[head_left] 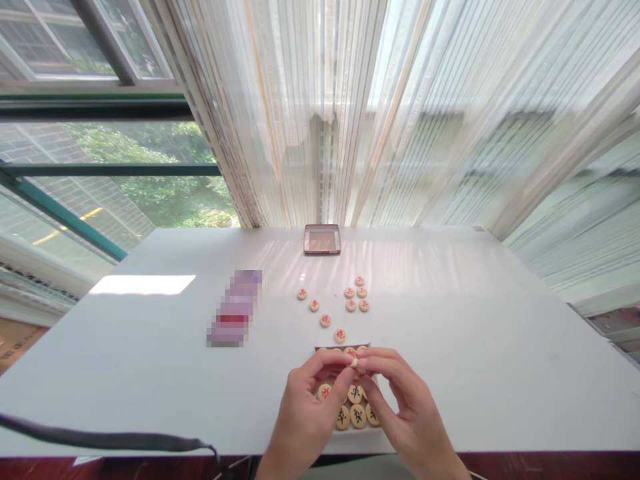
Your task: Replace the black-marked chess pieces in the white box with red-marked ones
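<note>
My left hand (306,407) and my right hand (404,405) meet over a small box (350,349) of round wooden chess pieces (354,407) at the table's near edge. Both hands pinch one light wooden piece (355,363) between thumbs and forefingers, just above the box. The pieces in the box carry red or black characters. Several more pieces with red characters (356,298) lie loose on the white table (450,347) beyond the box, some in a slanting line (320,313), some in a small cluster.
A brown box lid or tray (323,239) sits at the table's far edge by the sheer curtains (380,113). A blurred pinkish object (235,308) lies left of centre. A dark strap (100,439) crosses the near left edge. A window (115,167) is at left.
</note>
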The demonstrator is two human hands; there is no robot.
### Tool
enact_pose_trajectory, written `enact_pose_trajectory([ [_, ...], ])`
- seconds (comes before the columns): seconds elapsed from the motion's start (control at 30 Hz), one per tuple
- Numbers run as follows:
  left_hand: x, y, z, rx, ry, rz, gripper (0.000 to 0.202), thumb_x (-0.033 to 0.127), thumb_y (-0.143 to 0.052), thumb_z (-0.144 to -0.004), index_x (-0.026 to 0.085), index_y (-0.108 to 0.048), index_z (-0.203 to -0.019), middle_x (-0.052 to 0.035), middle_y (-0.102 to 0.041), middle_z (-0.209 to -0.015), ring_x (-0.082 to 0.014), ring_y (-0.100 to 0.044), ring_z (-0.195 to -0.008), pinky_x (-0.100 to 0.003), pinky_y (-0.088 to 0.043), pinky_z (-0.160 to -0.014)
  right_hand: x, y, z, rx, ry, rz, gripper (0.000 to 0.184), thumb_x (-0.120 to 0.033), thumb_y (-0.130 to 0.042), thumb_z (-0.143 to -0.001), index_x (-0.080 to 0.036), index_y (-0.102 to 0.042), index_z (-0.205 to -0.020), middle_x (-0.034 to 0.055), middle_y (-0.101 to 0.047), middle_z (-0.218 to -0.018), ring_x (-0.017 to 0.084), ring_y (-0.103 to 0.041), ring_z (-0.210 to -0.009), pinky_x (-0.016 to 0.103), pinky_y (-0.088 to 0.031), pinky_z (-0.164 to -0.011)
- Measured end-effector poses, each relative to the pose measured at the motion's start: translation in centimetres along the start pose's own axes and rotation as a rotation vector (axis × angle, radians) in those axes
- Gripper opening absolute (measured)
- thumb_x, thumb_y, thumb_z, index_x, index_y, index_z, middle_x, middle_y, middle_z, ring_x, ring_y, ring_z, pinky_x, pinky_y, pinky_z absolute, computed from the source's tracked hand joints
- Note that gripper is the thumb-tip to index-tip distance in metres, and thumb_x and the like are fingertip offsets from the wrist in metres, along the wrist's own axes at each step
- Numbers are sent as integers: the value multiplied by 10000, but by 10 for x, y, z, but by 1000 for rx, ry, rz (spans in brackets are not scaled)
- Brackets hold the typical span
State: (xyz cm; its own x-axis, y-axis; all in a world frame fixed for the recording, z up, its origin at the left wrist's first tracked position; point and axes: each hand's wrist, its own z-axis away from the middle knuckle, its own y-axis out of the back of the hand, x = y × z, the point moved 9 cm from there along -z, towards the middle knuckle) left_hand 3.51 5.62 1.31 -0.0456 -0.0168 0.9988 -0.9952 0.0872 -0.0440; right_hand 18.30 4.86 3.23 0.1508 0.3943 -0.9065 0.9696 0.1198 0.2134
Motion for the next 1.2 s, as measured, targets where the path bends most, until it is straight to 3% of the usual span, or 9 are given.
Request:
enact_pose_trajectory([
  [0.23, -13, -7, 2, -97, 83, 124, 263, 329, -697, -936, 211, -753, -1164, -98, -748, -1205, -254, -729, -1074, -340, -607, -948, -1, 2, -3, 23, -43, -66, 243, -153, -586, -992, -287, -671, -1176, 80, -671, -1159, 234, -652, -1127, 387, -600, -953],
  [0.47, -3, -6, 1, -102, 15, -82, 275, 317, -696, -933, 238, -739, -1194, -68, -765, -1135, -202, -731, -971, -306, -600, -911, 0, 3, -5, 21, -80, -93, 175, -186, -611, -990, -276, -690, -1118, 65, -676, -1088, 219, -656, -1066, 369, -590, -939],
  [0.57, 5, 11, -1, -72, -90, -231, 271, 310, -698, -926, 237, -719, -1186, -55, -755, -1078, -181, -702, -911, -299, -589, -874, 0, 2, -4, 1, -83, -106, 172, -196, -614, -990, -277, -694, -1119, 65, -668, -1067, 218, -660, -1035, 352, -593, -889],
  [0.67, 6, 46, -3, 84, -139, -380, 203, 328, -633, -966, 224, -701, -1127, -49, -734, -1018, -178, -675, -895, -319, -577, -880, 3, 4, -2, 1, -110, -74, 152, -212, -606, -996, -274, -700, -1097, 68, -656, -1054, 218, -653, -1020, 343, -584, -865],
  [0.77, 1, 68, 0, 152, -173, -529, 190, 323, -604, -979, 231, -675, -1130, -68, -697, -1127, -201, -659, -981, -358, -566, -918, 10, 2, 3, -19, -151, -48, 113, -233, -607, -994, -262, -693, -1062, 67, -648, -1045, 214, -649, -996, 328, -577, -850],
  [0.93, -6, 56, 14, -12, -274, -676, 207, 242, -588, -980, 284, -660, -1169, -79, -588, -1333, -244, -564, -1264, -433, -494, -1080, 22, -12, 11, -91, -274, -59, 42, -253, -631, -974, -240, -646, -1011, 36, -647, -999, 174, -663, -879, 278, -572, -799],
  [1.07, -7, 44, 21, -117, -285, -708, 218, 189, -572, -972, 280, -659, -1150, -91, -540, -1388, -255, -522, -1320, -443, -494, -1096, 23, -22, 15, -156, -355, -26, 56, -277, -617, -976, -225, -636, -969, 23, -650, -949, 160, -672, -820, 252, -561, -741],
  [1.2, -6, 42, 23, -148, -289, -707, 221, 164, -580, -956, 275, -651, -1133, -85, -529, -1401, -248, -518, -1325, -439, -482, -1118, 24, -32, 17, -228, -361, 113, 82, -262, -605, -971, -230, -665, -926, 6, -653, -866, 147, -640, -743, 234, -515, -664],
])
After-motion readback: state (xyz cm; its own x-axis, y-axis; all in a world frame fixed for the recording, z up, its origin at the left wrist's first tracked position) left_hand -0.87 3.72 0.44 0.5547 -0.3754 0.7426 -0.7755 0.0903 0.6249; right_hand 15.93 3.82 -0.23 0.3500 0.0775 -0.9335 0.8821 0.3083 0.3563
